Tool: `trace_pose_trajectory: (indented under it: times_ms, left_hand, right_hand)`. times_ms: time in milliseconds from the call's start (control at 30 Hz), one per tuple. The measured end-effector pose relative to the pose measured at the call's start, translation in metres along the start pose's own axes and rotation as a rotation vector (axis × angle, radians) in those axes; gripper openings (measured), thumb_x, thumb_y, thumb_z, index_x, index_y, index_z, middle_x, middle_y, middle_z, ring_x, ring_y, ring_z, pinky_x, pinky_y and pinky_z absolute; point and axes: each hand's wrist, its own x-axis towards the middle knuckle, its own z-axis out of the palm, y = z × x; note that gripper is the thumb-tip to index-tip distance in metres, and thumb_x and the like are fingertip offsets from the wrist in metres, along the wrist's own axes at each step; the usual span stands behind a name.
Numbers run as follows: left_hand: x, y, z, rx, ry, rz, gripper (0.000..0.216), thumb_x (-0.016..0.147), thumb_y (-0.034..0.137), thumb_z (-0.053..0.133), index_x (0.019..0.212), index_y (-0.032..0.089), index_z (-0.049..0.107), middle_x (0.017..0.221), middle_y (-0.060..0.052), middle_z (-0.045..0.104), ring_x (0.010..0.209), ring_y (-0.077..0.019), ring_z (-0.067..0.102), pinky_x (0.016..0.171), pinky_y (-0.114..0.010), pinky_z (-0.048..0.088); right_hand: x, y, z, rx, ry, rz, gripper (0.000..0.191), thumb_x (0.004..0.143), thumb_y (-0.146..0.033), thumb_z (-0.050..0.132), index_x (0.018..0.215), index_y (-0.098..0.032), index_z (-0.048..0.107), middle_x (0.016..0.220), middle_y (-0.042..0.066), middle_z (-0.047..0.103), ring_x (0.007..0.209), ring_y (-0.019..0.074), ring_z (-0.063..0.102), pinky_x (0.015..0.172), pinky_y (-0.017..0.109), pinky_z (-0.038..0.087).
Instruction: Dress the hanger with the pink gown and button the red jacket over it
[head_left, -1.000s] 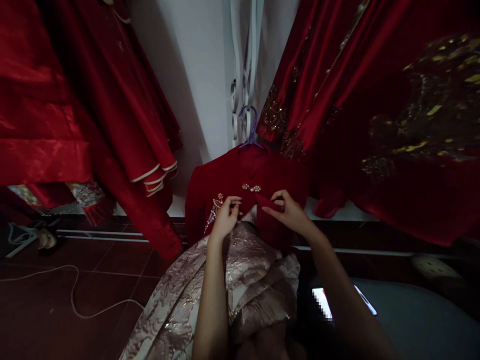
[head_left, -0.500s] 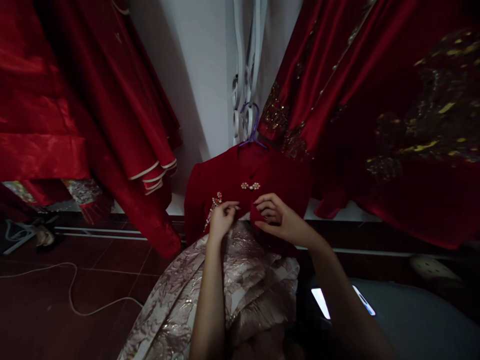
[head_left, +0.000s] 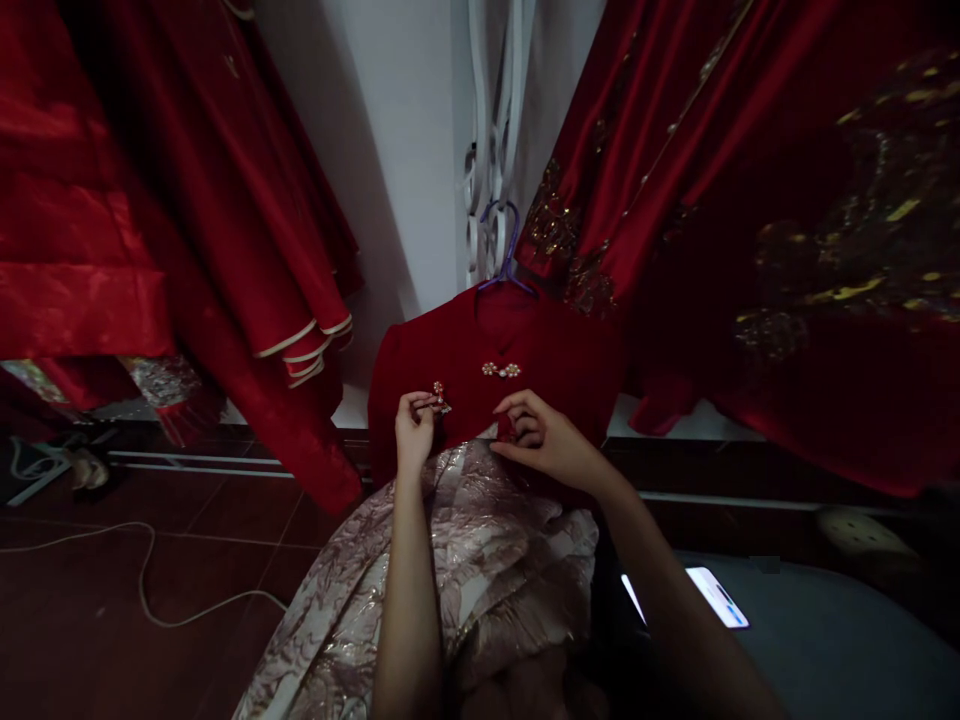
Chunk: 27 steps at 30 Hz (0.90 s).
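A red jacket (head_left: 420,350) hangs on a purple hanger (head_left: 511,240) in the middle of the view. On its left chest sits a beaded flower brooch (head_left: 439,390). My left hand (head_left: 414,432) is closed at the brooch, its fingertips pinching the hanging beaded strands. My right hand (head_left: 544,435) is closed around a fold of the jacket's front edge, thumb and fingers curled. A pearl flower clasp (head_left: 501,370) joins the jacket front just above my right hand. Below both hands spreads a shiny pale-pink patterned skirt (head_left: 495,560).
Red garments (head_left: 247,200) hang at the left, and a red gold-sequinned dress (head_left: 855,270) hangs at the right. A lit phone (head_left: 720,597) lies on a grey seat (head_left: 832,640), partly behind my right forearm. A white cable (head_left: 142,575) crosses the tiled floor.
My left hand has moved left, from the jacket's front edge to the brooch, and its dangling strands are now gathered up. My right hand has shifted slightly left with the jacket edge.
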Motion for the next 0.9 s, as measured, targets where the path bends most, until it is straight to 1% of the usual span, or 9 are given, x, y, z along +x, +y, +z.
trace_pose_trajectory:
  times_ms: [100,233,333,467,567,700,800,900]
  left_hand:
    - [-0.002,0.001,0.002,0.005,-0.052,0.010,0.017,0.077,0.023,0.049,0.093,0.016,0.050,0.091,-0.006,0.064,0.078,-0.0108,0.064,0.073,-0.027,0.052]
    - [-0.003,0.002,0.003,0.011,-0.101,0.023,0.018,0.076,0.023,0.050,0.091,0.015,0.055,0.091,-0.007,0.065,0.080,-0.0125,0.064,0.077,-0.030,0.052]
    - [-0.003,0.003,0.003,-0.002,-0.089,0.028,0.020,0.074,0.022,0.051,0.090,0.014,0.059,0.093,-0.008,0.066,0.082,-0.0132,0.064,0.080,-0.031,0.051]
    - [-0.001,0.006,0.002,0.014,-0.059,0.031,0.022,0.073,0.021,0.052,0.091,0.013,0.062,0.097,-0.009,0.067,0.086,-0.0142,0.064,0.083,-0.032,0.050]
    - [0.000,0.006,0.000,0.010,-0.054,0.032,0.024,0.073,0.023,0.053,0.092,0.013,0.063,0.097,-0.009,0.068,0.087,-0.0146,0.064,0.083,-0.032,0.050]
    - [0.001,0.005,0.000,-0.019,-0.064,0.007,0.025,0.073,0.025,0.055,0.094,0.013,0.064,0.097,-0.009,0.068,0.088,-0.0152,0.064,0.084,-0.032,0.049]
    - [0.001,0.004,0.000,-0.038,-0.068,0.006,0.026,0.072,0.025,0.058,0.094,0.013,0.065,0.097,-0.010,0.068,0.089,-0.0159,0.064,0.085,-0.032,0.049]
    - [0.001,0.006,0.000,-0.053,-0.051,0.019,0.027,0.072,0.026,0.059,0.094,0.012,0.066,0.097,-0.010,0.068,0.088,-0.0161,0.064,0.086,-0.032,0.048]
  right_hand:
    - [0.006,0.007,0.010,0.007,0.058,-0.016,0.042,0.067,-0.040,0.068,0.100,-0.022,0.048,0.080,0.000,0.051,0.062,0.0094,0.052,0.053,0.023,0.050]
    - [0.016,0.019,0.028,0.046,0.104,-0.003,0.036,0.073,-0.041,0.062,0.099,-0.021,0.047,0.079,0.000,0.050,0.063,0.0104,0.055,0.053,0.024,0.053]
    - [0.026,0.030,0.043,0.116,0.152,0.033,0.036,0.075,-0.041,0.059,0.102,-0.022,0.046,0.082,0.000,0.049,0.067,0.0116,0.056,0.051,0.025,0.055]
    - [0.043,0.043,0.057,0.145,0.190,0.011,0.034,0.076,-0.039,0.057,0.103,-0.022,0.046,0.087,0.002,0.049,0.071,0.0126,0.057,0.055,0.028,0.058]
    - [0.053,0.050,0.064,0.151,0.251,-0.016,0.035,0.077,-0.039,0.056,0.104,-0.021,0.044,0.087,0.002,0.048,0.071,0.0128,0.057,0.056,0.030,0.059]
    - [0.062,0.054,0.069,0.147,0.266,-0.048,0.034,0.079,-0.038,0.055,0.106,-0.021,0.044,0.088,0.002,0.047,0.071,0.0127,0.056,0.056,0.030,0.059]
    - [0.066,0.056,0.072,0.087,0.309,-0.082,0.032,0.080,-0.036,0.054,0.106,-0.019,0.045,0.087,0.003,0.049,0.070,0.0131,0.056,0.054,0.029,0.058]
    - [0.070,0.059,0.074,-0.008,0.361,-0.118,0.029,0.081,-0.035,0.053,0.105,-0.018,0.047,0.089,0.005,0.051,0.072,0.0138,0.056,0.057,0.029,0.057]
